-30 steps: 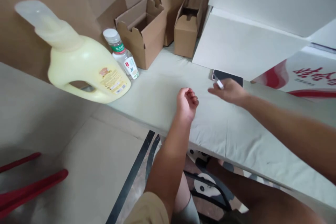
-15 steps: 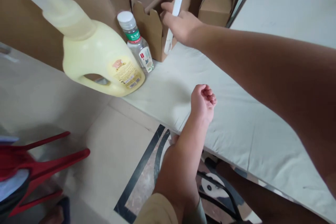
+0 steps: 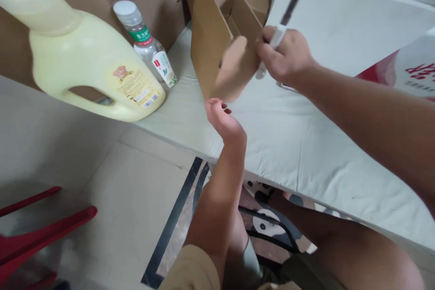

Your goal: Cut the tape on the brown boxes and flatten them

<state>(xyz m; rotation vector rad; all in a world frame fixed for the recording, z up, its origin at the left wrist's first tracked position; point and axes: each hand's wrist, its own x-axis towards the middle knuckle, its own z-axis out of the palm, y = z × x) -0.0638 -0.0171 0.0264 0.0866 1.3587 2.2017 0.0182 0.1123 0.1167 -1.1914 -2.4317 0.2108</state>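
Right hand [image 3: 287, 56] pinches brown open-flapped cardboard box [image 3: 217, 50] plus white-handled knife [image 3: 280, 31] – left hand [image 3: 222, 118], loosely curled, empty, at box's 6 o'clock.

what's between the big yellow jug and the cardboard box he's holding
In the head view, a small clear bottle with a white cap stands between the yellow jug and the cardboard box, touching the jug.

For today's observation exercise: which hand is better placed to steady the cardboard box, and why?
Probably the left hand: it is open and holds nothing, just below the cardboard box. The right hand already grips both a knife and the box's edge.
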